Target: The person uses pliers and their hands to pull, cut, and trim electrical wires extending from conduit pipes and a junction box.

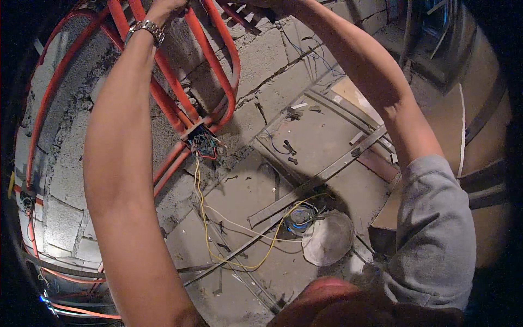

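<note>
Both forearms reach up to the top edge. My left hand point(174, 7), below which is a metal watch, is partly cut off among red conduits point(210, 49), its fingers curled on something I cannot make out. My right hand point(256, 11) is at the top centre, shadowed and partly out of view, fingers bent around something indistinct. Below them the conduits enter an open junction box point(199, 139) full of coloured wires, set in the block wall point(261, 60). A yellow wire point(204, 218) and a pale one hang from it.
Below lies a dusty floor point(229, 180) with long metal channels point(305, 191), small debris, a coil of wire point(299, 218) and a pale round disc point(327, 240). A brown board point(436, 125) stands at the right. More conduit and a small wired box point(26, 203) are on the left.
</note>
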A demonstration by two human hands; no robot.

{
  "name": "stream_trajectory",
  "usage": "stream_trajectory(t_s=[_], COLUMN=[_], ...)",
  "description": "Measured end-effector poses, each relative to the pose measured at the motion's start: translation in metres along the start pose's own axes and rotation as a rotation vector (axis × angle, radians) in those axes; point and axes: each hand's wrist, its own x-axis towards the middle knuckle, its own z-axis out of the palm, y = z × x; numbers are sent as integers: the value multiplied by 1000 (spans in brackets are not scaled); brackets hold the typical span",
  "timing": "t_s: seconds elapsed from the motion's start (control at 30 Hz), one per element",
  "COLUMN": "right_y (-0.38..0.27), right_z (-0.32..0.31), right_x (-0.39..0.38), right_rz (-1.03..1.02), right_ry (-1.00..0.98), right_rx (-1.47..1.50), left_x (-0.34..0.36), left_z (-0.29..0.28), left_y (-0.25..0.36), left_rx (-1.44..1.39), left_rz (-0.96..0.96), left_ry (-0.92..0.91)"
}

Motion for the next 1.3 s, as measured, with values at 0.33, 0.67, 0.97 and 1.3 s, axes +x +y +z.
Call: stream_trajectory(t_s=[0.33, 0.67, 0.97, 1.3], right_y=[28, 8, 36, 210], right_z=[2, 7, 32, -86], right_x=[22, 20, 42, 31], right_rz=[-45, 68, 187, -129], right_ry=[68, 104, -72, 580], right_rx=[-151, -231, 131, -888], left_x=[-4, -4, -8, -13], left_z=[16, 8, -1, 0], left_y=[12, -3, -23, 22], left_rx=[-37, -106, -64, -138], left_rz=[-46, -27, -31, -94], left_ry=[56, 24, 11, -11])
